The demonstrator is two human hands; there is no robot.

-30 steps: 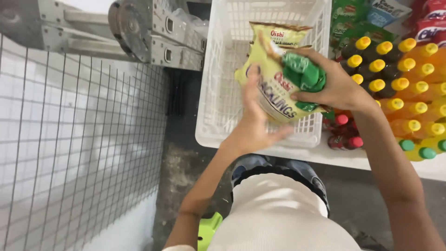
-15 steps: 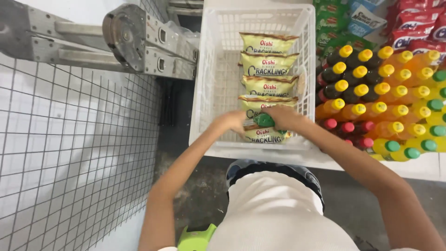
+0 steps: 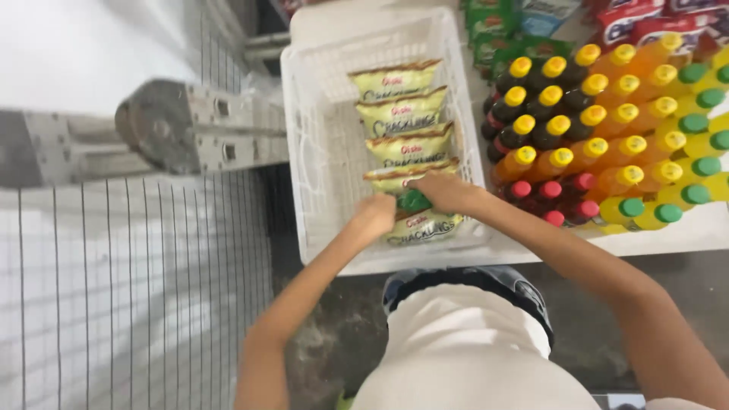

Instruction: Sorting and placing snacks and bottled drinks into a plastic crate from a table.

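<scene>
A white shelf surface [image 3: 683, 231] in a shop carries a white plastic basket [image 3: 319, 152] and, just beside it on the right, rows of bottles. The floor under it is grey concrete.

The right hand [image 3: 448, 191] is closed on the nearest snack bag [image 3: 421, 220], fingers curled over its upper edge, beside a green patch on the pack. The left hand [image 3: 376, 215] rests at the left edge of the same bag; it seems to press or pinch it, but I cannot tell surely because the hand is a little blurred. Both forearms reach forward from the body, the right one coming in diagonally from the lower right.

A second ago this bag was held up above the basket in both hands. Now it lies low at the front of the row, so the row counts 5 yellow-green bags [image 3: 402, 114], each overlapping the next.

Around them: soda bottles [image 3: 577, 114] with yellow, red and green caps, colourful packets [image 3: 501, 23] behind, a metal ladder [image 3: 190, 137] on the left and a wire grid panel [image 3: 129, 288] below it.
</scene>
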